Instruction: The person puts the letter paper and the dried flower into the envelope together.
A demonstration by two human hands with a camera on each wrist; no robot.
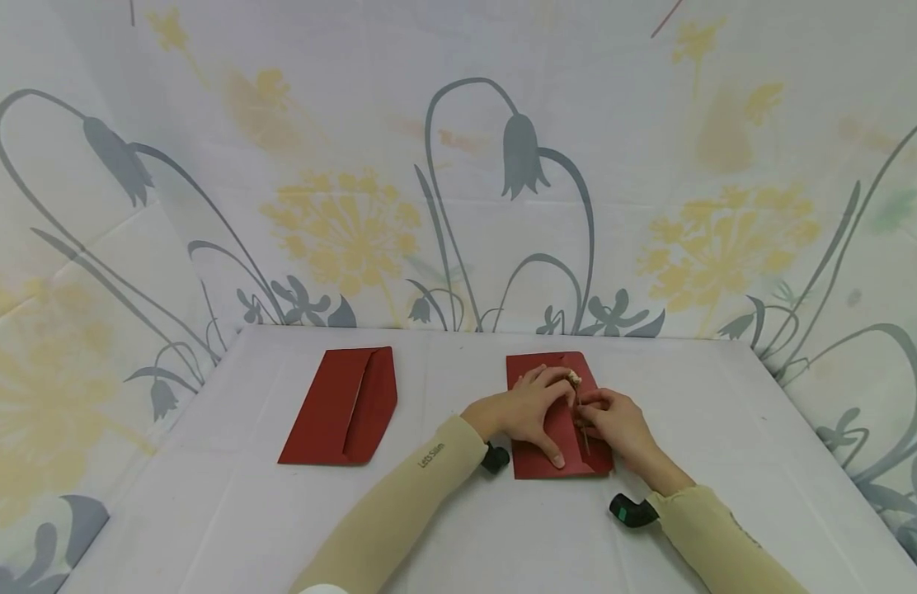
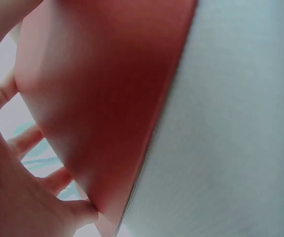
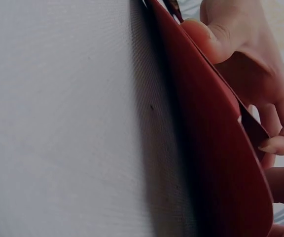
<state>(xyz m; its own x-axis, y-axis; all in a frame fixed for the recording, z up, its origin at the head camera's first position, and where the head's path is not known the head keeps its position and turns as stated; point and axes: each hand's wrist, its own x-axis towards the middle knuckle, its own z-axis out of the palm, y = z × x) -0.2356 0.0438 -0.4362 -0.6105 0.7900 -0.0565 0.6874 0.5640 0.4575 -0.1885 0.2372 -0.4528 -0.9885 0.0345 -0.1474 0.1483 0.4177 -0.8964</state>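
Observation:
A red envelope [image 1: 536, 470] lies under both hands, its flap side toward the right. My left hand [image 1: 529, 408] holds the envelope's pocket, thumb near the front edge and fingers spread across the paper. In the right wrist view, a curled fingertip [image 3: 270, 145] is at the raised lip of the pocket. My right hand [image 1: 618, 425] pinches a thin-stemmed dried flower sprig [image 1: 575, 378] with a small whitish head, held over the pocket opening. Its stem points toward the front. The left wrist view shows the envelope [image 2: 107, 98] close up, with fingers [image 2: 58, 180] along its edge.
A second red envelope [image 1: 325, 408] with its flap open lies to the left on the white tablecloth [image 1: 444, 528]. A flower-printed cloth [image 1: 340, 124] rises behind and at both sides. Black wrist cameras [image 1: 633, 511] sit below the wrists.

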